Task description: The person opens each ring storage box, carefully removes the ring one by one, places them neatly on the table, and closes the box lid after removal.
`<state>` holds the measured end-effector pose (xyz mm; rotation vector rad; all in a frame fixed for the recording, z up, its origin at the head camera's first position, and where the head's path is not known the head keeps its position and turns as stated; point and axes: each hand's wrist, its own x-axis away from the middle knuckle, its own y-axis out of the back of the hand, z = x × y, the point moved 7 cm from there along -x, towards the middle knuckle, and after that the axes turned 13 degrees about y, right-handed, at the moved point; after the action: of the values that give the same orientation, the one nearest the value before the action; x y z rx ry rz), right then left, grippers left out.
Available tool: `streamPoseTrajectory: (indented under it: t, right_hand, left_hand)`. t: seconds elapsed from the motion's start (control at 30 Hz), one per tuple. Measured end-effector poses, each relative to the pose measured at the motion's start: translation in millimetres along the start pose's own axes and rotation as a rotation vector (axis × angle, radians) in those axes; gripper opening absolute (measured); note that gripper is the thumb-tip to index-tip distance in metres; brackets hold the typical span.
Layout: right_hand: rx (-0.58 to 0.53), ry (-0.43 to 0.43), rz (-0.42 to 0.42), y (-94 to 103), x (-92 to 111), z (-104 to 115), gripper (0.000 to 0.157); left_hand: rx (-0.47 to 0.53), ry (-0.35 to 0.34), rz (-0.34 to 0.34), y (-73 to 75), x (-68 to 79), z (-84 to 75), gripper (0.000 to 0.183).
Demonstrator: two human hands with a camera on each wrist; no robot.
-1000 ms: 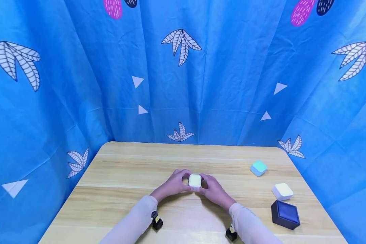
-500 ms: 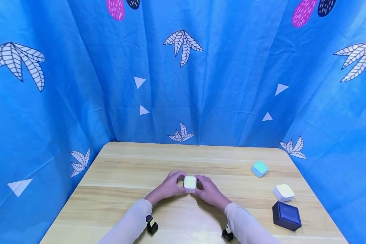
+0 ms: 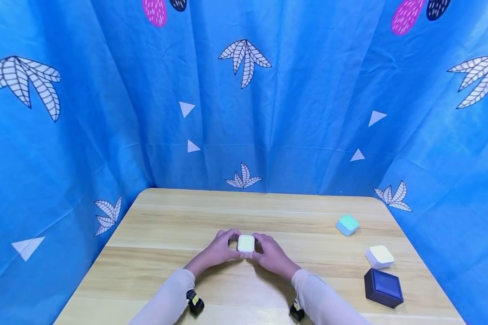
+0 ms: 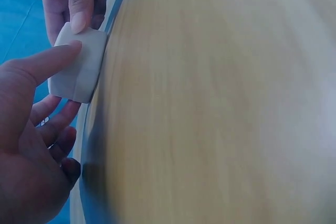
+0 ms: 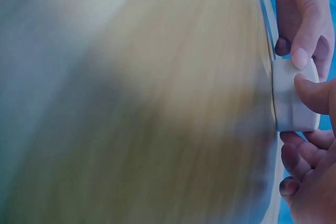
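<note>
Near the middle of the table, both hands hold a small white box (image 3: 246, 244) with rounded corners. My left hand (image 3: 217, 250) grips its left side and my right hand (image 3: 273, 255) its right side. In the left wrist view, the two thumbs press on the near face of the white box (image 4: 88, 72), while fingers support it from behind. A faint seam line runs across the box (image 5: 289, 106) in the right wrist view. Its lid looks closed. Whether its base touches the tabletop, I cannot tell.
On the right side of the wooden table (image 3: 154, 216) stand a mint-green-topped box (image 3: 347, 225), another white box (image 3: 379, 257) and a dark navy box (image 3: 384, 288), the latter two close together. A blue patterned curtain (image 3: 301, 113) surrounds the table's back and sides.
Both hands have shifted a little to the left together with the white box, keeping their hold. The boxes on the right stay where they stood.
</note>
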<state>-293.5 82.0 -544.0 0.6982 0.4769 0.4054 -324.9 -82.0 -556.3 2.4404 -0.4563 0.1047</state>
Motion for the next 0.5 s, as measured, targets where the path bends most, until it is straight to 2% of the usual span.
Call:
streamPoseTrajectory:
  t: [0.2,0.5]
  right_hand:
    - [0.038,0.016,0.011,-7.7,-5,7,0.058]
    - [0.082,0.006,0.012,-20.3,-14,14,0.057]
  left_hand:
    - [0.014,-0.005,-0.004,7.5,5.4,8.0,0.059]
    - [0.024,0.043,-0.013,19.0,13.8,21.2,0.062]
